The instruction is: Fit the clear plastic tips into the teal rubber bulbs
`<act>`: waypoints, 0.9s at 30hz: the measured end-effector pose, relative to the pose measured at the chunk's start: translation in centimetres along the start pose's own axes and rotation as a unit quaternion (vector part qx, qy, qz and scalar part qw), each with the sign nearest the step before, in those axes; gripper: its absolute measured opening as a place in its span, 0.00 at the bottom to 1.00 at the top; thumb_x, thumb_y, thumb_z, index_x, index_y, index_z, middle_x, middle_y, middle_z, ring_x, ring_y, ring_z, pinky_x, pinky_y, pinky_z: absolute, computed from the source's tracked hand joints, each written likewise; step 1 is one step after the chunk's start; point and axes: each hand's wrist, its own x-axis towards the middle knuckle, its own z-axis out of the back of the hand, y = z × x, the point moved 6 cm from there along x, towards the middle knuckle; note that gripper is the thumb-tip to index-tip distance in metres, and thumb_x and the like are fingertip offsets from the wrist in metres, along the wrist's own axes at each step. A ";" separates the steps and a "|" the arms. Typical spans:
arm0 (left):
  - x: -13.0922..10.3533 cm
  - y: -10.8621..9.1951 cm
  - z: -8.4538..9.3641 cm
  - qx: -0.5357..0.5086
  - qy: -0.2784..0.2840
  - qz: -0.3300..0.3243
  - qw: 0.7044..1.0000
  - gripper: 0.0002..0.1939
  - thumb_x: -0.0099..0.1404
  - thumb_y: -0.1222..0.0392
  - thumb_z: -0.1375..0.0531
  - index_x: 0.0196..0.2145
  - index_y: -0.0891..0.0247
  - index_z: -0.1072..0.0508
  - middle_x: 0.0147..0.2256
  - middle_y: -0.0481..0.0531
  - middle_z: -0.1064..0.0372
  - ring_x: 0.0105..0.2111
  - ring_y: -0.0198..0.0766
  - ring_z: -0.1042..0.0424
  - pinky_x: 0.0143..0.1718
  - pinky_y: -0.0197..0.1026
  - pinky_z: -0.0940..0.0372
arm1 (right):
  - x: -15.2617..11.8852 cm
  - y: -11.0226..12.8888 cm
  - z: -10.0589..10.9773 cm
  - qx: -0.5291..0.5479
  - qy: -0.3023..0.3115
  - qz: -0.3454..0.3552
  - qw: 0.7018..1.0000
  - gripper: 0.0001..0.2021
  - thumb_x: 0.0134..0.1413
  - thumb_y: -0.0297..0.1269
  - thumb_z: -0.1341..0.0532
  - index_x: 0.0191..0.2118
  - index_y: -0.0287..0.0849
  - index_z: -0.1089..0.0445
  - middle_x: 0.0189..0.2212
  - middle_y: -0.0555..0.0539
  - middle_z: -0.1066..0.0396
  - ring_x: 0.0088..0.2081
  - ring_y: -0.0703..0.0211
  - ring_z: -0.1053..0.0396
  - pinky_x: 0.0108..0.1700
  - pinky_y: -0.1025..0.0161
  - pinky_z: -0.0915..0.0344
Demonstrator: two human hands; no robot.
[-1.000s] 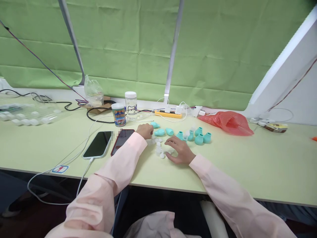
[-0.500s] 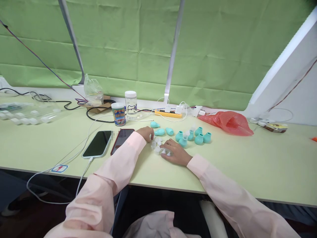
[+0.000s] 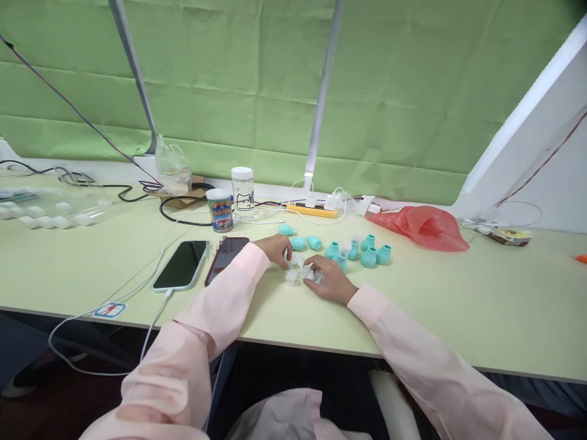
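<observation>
Several small translucent white plastic pieces [image 3: 292, 277] lie in a loose cluster on the table between my hands. My left hand [image 3: 276, 249] reaches in from the left, its fingers bent down and closed at a white piece on the cluster's edge. From the right, my right hand [image 3: 334, 280] curls its thumb and fingers round several of the pieces. Just beyond lie a few turquoise bulb-shaped parts [image 3: 314, 242] on their sides. Several more turquoise bulbs [image 3: 368, 257] stand upright with their necks up, and a translucent piece [image 3: 345, 249] shows among them.
Two phones, one white-edged [image 3: 180, 266] and one red-edged [image 3: 224, 260], lie left of my hands. Behind stand a printed tub [image 3: 220, 211], a lidded clear jar [image 3: 243, 192] and a yellow power strip [image 3: 312, 210]. A red plastic bag [image 3: 419, 227] lies at right.
My left hand has moved slightly right, onto the white pieces. My right hand's fingers have curled in more, and the white pieces have shifted closer together.
</observation>
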 end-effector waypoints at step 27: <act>0.2 2.3 0.7 0.080 -0.068 0.043 0.994 0.12 0.41 0.59 0.41 0.27 0.62 0.27 0.22 0.48 0.34 0.24 0.33 0.36 0.26 0.33 0.43 | 0.2 -0.6 0.0 -0.034 -0.033 -0.010 0.999 0.11 0.49 0.38 0.48 0.39 0.42 0.37 0.32 0.47 0.34 0.34 0.60 0.35 0.36 0.62 0.38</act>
